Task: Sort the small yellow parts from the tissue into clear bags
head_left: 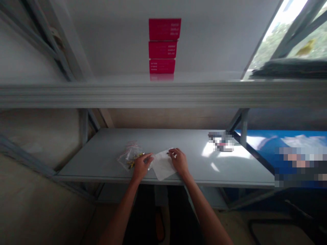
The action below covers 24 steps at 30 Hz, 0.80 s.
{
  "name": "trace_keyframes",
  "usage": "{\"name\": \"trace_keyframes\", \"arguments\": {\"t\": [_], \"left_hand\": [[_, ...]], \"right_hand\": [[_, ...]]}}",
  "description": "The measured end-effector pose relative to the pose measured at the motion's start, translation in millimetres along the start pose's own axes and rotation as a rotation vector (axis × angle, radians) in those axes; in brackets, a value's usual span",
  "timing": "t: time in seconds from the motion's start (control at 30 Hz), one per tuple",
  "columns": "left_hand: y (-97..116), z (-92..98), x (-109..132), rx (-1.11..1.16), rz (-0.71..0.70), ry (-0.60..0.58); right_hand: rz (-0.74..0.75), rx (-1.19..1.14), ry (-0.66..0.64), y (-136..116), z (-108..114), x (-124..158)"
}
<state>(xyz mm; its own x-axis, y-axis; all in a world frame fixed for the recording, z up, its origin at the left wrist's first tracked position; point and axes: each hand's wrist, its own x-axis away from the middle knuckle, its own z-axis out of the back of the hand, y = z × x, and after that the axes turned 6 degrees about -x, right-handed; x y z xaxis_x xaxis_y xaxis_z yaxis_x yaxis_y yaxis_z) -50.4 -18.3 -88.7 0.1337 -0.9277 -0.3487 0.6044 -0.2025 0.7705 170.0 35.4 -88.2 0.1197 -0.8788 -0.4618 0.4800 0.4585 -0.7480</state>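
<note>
Both hands are over the grey shelf (102, 153). My left hand (143, 164) is curled beside clear plastic bags (125, 156) and a cluster of small yellow and dark pieces (131, 164); whatever its fingers hold is too small to name. A white sheet or flat pouch (162, 166) lies between the hands. Over its right edge, my right hand (178, 160) pinches a small dark piece (168, 153) between thumb and fingers.
Three red boxes (163, 49) are stacked on the upper shelf, whose thick front edge (163, 94) crosses above the work surface. A blurred dark item (221, 141) lies at the right. Beyond a metal post, a blue surface (260, 144) holds pixelated things.
</note>
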Motion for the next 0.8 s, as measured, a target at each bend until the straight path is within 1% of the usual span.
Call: {"name": "trace_keyframes", "arguments": {"t": [0.1, 0.17, 0.23, 0.3, 0.37, 0.47, 0.53, 0.7, 0.8], "left_hand": [[0, 1.0, -1, -0.008, -0.039, -0.010], [1, 2.1, -1, -0.018, -0.051, -0.015], [2, 3.2, -1, -0.020, -0.051, -0.021], [3, 4.3, 0, -0.011, -0.047, -0.031], [6, 5.3, 1, 0.005, -0.043, -0.042], [8, 5.7, 2, 0.026, -0.025, -0.050], [7, 5.2, 2, 0.037, -0.011, -0.044], [4, 2.0, 1, 0.082, 0.000, -0.058], [3, 0.7, 0, 0.118, -0.008, -0.077]], "right_hand": [[0.114, -0.128, -0.035, -12, 0, 2], [0.180, -0.207, -0.087, -23, -6, 6], [0.206, -0.265, -0.141, -32, -15, 10], [0.197, -0.288, -0.170, -37, -22, 13], [0.169, -0.289, -0.159, -40, -26, 16], [0.096, -0.264, -0.123, -41, -26, 19], [0.075, -0.246, -0.128, -41, -25, 20], [0.137, -0.251, -0.188, -40, -27, 20], [0.157, -0.265, -0.252, -44, -26, 20]]}}
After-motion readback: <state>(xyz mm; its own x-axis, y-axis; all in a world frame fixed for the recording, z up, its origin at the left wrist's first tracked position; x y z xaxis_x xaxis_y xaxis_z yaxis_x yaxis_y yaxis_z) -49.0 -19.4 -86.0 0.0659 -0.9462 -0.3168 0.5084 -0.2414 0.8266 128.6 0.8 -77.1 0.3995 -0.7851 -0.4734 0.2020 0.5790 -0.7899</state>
